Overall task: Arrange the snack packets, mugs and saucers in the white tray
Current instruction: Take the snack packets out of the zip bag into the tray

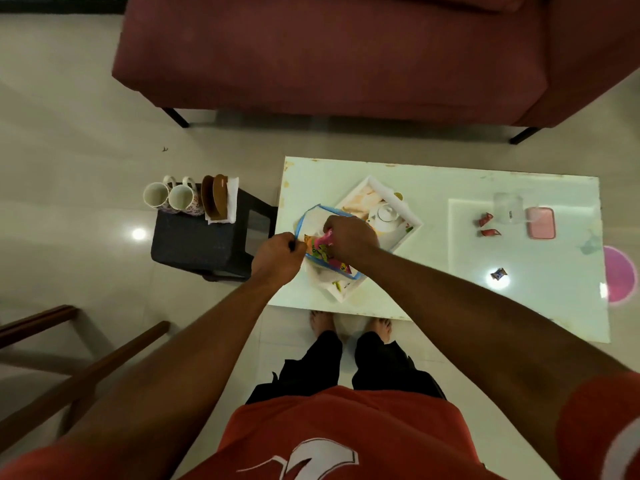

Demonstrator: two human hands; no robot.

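Observation:
A white tray [412, 225] with a printed teapot picture lies tilted on the white table [433, 299]. Over its near left end lies a clear bag with a blue edge [313, 216] holding snack packets. My left hand [277, 256] grips the bag's left edge. My right hand [349, 239] pinches a pink and green snack packet [323, 247] at the bag's mouth. Two white flowered mugs [173, 197] and brown saucers [216, 195] stand on a dark stool [204, 240] left of the table.
Small wrapped sweets [485, 225], a clear cup [507, 206], a pink case [541, 223] and a blue sweet [498, 273] lie on the table's right half. A maroon sofa [346, 57] stands beyond. A wooden chair frame [69, 358] is at the near left. My feet [349, 325] are at the table's edge.

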